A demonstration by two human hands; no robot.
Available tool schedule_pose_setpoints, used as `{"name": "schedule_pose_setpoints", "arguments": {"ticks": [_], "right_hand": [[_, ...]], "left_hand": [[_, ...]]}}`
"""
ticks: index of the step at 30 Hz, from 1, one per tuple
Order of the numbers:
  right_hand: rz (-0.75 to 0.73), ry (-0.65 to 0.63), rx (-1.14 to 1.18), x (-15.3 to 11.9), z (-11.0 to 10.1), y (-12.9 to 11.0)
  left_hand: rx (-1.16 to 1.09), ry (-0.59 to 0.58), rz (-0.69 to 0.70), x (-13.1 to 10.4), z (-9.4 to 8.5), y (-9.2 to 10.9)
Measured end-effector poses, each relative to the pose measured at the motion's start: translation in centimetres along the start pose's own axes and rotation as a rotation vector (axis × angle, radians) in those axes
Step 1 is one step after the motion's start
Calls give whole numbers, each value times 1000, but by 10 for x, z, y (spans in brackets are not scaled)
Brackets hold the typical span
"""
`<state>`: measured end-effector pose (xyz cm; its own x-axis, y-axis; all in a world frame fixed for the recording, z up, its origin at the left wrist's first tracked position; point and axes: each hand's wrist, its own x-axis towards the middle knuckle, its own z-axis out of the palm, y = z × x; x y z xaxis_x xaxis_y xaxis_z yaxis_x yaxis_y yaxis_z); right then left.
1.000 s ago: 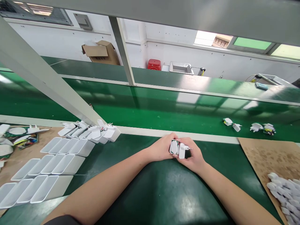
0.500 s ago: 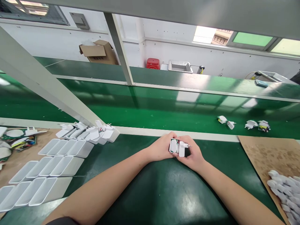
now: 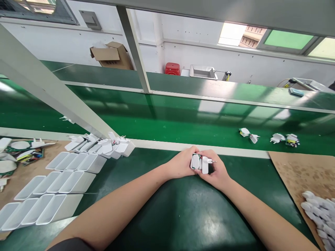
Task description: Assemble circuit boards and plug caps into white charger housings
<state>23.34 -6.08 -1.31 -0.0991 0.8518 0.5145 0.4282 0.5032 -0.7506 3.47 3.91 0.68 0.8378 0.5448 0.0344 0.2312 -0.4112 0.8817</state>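
My left hand (image 3: 183,163) is closed round the left side of a white plastic housing (image 3: 192,161) with a circuit board and a white pad in its open face. A white plug piece (image 3: 205,164) with metal pins lies at the housing's right end, and my right hand (image 3: 217,171) grips there with thumb and fingers. Both hands meet above the dark green table (image 3: 183,209). Rows of open white housings (image 3: 70,181) stand at the left. Behind them, more housings hold white plug pieces and boards (image 3: 106,146).
Circuit boards and plug parts (image 3: 28,153) lie on cardboard at the far left. A pile of white pieces (image 3: 320,216) rests on brown cardboard (image 3: 295,170) at the right. Small assemblies (image 3: 277,138) sit on the green belt (image 3: 170,129). A slanting post (image 3: 57,90) rises at the left.
The view has shifted slightly. On the belt, the small assemblies have moved a little to the left, and a white plug piece shows more fully behind the post. My hands keep nearly the same hold.
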Motion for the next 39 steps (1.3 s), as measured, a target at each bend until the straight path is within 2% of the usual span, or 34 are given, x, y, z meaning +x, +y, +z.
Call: {"name": "schedule_pose_setpoints", "arguments": {"ticks": [9,29,39], "right_hand": [[5,-7,-15,1,0,-1],[-24,-1,-24,5,-2,-5],[11,-18,-15,5,-2,-1]], "left_hand": [[-14,27,-14,-1,2,1],[14,0,22,0,1,-1],[7,-4,25,0,1,-1]]}}
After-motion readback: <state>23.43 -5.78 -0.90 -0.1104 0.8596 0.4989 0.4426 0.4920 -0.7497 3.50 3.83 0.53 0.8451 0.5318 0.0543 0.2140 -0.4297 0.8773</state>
